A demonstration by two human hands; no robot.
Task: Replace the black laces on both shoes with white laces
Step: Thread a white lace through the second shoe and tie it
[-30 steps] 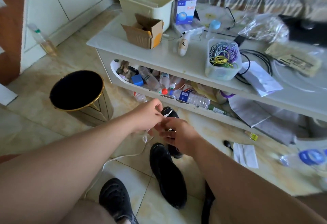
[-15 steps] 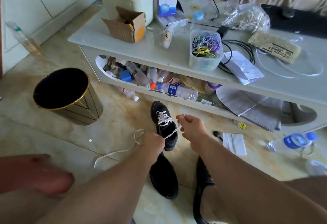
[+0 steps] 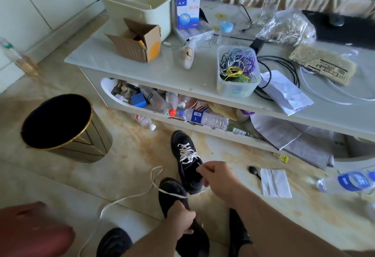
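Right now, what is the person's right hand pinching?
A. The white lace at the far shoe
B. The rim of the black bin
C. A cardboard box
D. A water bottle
A: the right hand pinches the white lace beside the far black shoe, where it is already partly threaded.

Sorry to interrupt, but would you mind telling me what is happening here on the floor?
A person is relacing black shoes with white laces. The far shoe already has white lace crossed through its front eyelets. The right hand pinches one lace end just above that shoe. The left hand grips the near shoe, and the lace's long loose end trails across the tiles to the left. A bin stands nearby, in front of a cluttered low table.
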